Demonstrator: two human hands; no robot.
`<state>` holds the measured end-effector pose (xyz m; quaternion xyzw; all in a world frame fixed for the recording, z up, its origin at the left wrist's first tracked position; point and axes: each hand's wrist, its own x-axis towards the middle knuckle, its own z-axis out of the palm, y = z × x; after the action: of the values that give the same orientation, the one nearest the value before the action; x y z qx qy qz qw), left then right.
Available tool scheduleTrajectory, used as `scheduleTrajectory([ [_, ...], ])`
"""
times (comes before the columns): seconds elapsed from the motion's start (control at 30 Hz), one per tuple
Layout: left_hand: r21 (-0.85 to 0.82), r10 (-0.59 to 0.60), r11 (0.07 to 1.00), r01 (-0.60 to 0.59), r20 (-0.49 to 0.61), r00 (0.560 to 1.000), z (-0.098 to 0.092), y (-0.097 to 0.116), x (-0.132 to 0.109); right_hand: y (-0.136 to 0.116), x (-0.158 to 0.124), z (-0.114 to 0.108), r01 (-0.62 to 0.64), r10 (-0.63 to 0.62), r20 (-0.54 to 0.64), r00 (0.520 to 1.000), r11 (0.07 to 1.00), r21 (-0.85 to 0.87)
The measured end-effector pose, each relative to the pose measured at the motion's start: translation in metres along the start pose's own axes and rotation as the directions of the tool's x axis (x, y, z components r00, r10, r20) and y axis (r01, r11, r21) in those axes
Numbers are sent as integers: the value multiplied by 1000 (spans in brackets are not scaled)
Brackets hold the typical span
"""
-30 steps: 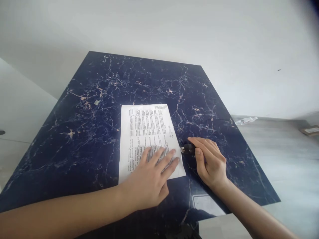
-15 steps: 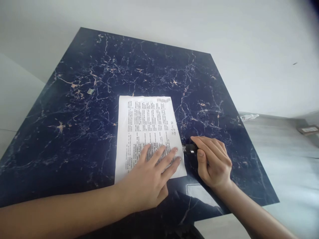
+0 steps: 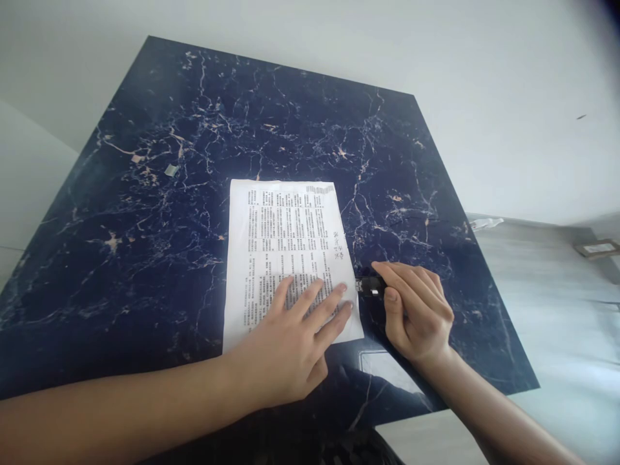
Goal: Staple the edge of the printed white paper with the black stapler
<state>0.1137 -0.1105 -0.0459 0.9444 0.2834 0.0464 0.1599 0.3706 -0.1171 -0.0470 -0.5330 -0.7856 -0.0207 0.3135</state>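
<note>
A printed sheet of paper (image 3: 285,226), possibly several layered together, lies on the dark blue marbled table. Handwriting and a barcode show near its right side. My left hand (image 3: 290,342) rests flat on the lower part of the paper with fingers spread. At the paper's right edge, my right hand (image 3: 419,310) is closed around a black stapler (image 3: 372,286). The stapler's silver front end meets the edge beside my left fingertips. Most of its body is hidden inside my right hand.
The marbled table (image 3: 290,129) reaches to its far edge by a pale wall. A small pale scrap (image 3: 171,170) lies at the left on the table. Beyond the right edge, a white crumpled item (image 3: 487,223) and a brown box (image 3: 598,248) are on the floor.
The view has shifted slightly, so the table and paper sit a little higher in it. Both hands keep nearly the same places on the paper and the stapler.
</note>
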Motion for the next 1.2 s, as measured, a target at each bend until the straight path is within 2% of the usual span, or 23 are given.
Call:
scheduleTrajectory([
  [0.2, 3, 0, 1000, 0, -5, 1000, 0, 0, 0, 0, 0, 0, -1, 1, 2, 1000, 1000, 4],
  [0.4, -5, 1, 1000, -1, -5, 1000, 0, 0, 0, 0, 0, -1, -75, 81, -51, 995, 992, 99],
  [0.73, -9, 19, 1000, -20, -7, 1000, -1, -2, 0, 1, 1, -1, -6, 7, -22, 1000, 1000, 30],
  [1.2, 1, 28, 1000, -28, -12, 1000, -1, -3, 0, 2, 2, -1, 21, -21, -2, 1000, 1000, -8],
])
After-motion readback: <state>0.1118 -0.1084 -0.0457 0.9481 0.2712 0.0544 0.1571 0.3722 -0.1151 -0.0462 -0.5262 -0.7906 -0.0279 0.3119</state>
